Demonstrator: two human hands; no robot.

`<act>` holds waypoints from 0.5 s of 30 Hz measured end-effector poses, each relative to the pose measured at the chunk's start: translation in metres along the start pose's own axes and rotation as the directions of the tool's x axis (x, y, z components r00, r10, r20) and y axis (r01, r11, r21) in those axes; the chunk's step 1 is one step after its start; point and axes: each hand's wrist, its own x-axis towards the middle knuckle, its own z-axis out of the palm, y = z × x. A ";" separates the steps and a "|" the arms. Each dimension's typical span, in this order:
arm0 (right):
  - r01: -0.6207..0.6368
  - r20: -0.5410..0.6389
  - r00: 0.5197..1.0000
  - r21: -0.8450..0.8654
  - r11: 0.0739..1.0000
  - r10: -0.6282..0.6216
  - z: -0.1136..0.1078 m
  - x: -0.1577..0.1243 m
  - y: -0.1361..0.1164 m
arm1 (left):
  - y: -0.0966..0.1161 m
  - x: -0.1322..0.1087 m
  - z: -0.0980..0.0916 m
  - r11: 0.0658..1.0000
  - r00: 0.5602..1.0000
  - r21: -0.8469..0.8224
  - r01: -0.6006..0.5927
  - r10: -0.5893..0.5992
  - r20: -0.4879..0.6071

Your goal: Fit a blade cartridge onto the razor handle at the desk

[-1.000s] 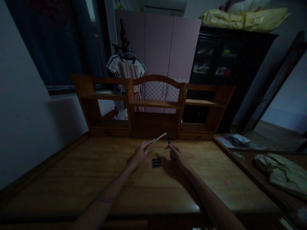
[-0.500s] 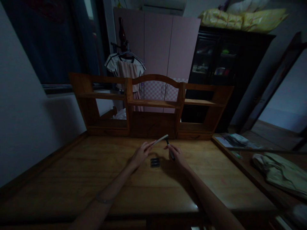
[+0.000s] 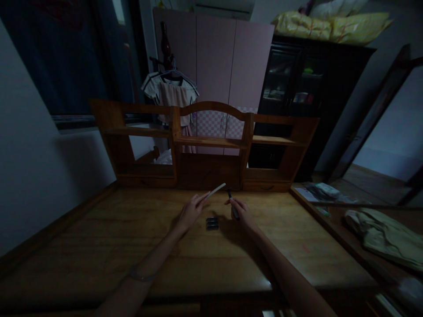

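My left hand (image 3: 192,212) is closed on one end of a thin, pale stick (image 3: 217,190), whose exact kind I cannot make out. The stick tilts up to the right, its far end free. A razor (image 3: 235,211) with a dark neck and a grey and black handle is held by its handle in my right hand (image 3: 243,212). The razor's small dark head points away from me, a short gap from the stick's tip. Between my hands, a small clear pack of dark cartridges (image 3: 212,223) lies on the wooden desk (image 3: 132,237).
A wooden shelf unit (image 3: 208,141) stands along the desk's far edge. Clothes on hangers (image 3: 172,92) hang behind it, before a pink wardrobe (image 3: 214,66). To the right, a folded pale garment (image 3: 383,233) lies beyond the desk's raised side edge.
The stick's tip has moved left, away from the razor's head; before, the two were touching or nearly so. The pack stays in place on the desk.
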 end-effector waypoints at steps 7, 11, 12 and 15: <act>-0.006 0.026 1.000 -0.002 1.000 0.006 0.002 0.000 -0.002 | 0.000 0.000 0.001 0.997 0.997 -0.052 -0.059 0.061 0.047; -0.001 0.048 0.999 0.003 1.000 0.001 0.003 -0.001 -0.006 | -0.001 0.000 0.001 0.999 1.000 -0.036 -0.009 0.009 0.027; -0.004 0.047 0.999 0.008 1.000 0.003 0.002 -0.001 -0.007 | -0.001 0.001 0.001 0.999 1.000 -0.043 -0.003 0.004 0.012; -0.017 0.026 1.000 0.020 1.000 0.016 0.002 -0.001 -0.008 | 0.002 0.001 -0.001 0.997 1.000 -0.071 -0.030 0.031 0.007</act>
